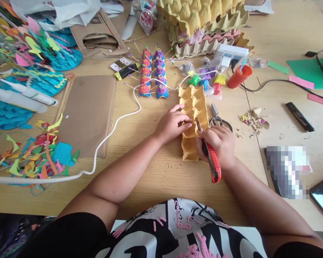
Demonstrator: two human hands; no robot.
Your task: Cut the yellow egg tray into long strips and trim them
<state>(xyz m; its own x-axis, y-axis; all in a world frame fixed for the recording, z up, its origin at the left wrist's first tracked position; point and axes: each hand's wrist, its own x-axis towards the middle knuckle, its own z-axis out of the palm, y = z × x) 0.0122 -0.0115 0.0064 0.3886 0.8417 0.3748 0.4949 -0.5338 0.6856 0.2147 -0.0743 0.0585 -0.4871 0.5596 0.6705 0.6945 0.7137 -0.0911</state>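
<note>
The 2 hands are apart, 1 on either side of a yellow egg-carton strip (190, 145); the left hand (172, 123) rests with bent fingers on its left edge, probably to steady it, though whether thumb and fingers pinch the wall cannot be told; the right hand (218, 143) is wrapped round a red utility knife (214, 163), handle slanting back toward the body, blade pointing forward and left, a grip that seems suited to guiding the tip over the middle ridge.

The strip lies between the hands, lengthwise away from the body; its far end extends beyond both; its 2 columns of hollows appear to face up, which presumably leaves the ridge accessible to the blade.

Just beyond the right hand lie scissors (216, 113); to its right, a heap of scraps (255, 123); farther ahead, small bags of coloured material (194, 80) and an orange cup (239, 77); ahead of the left hand stand 2 rows of painted egg cups (159, 73), perhaps set off to avoid knocks; to its left, a white cable (95, 154) and a cardboard sheet (86, 111).
</note>
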